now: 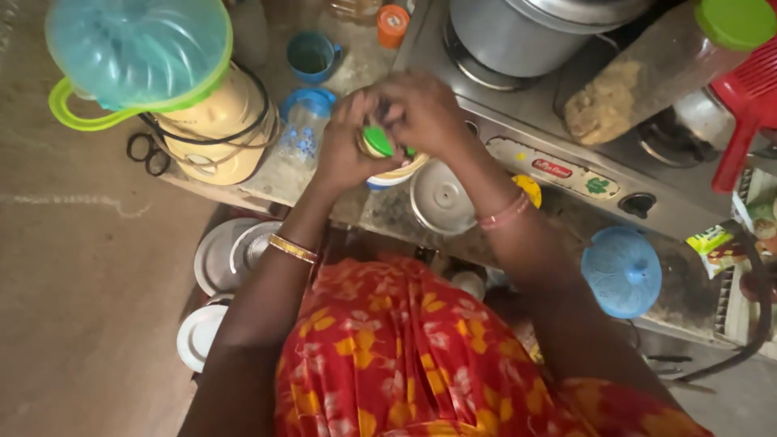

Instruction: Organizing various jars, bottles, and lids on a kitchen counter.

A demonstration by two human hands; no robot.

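Red floral cloth (421,356) fills the near foreground. Above it, a small green-lidded container (377,143) is gripped over the counter (267,182) by 2 hands: left hand (344,150) steadying its body, right hand (421,113) curled over the lid, seemingly for twisting, beside the blender (202,97).

Both hands, left (344,150) and right (421,109), together, fingers curled (grip closed).

Left hand (344,154) and right hand (421,109) clasp a green-lidded jar (377,143) above the desk (275,182), beside a blender (174,81).
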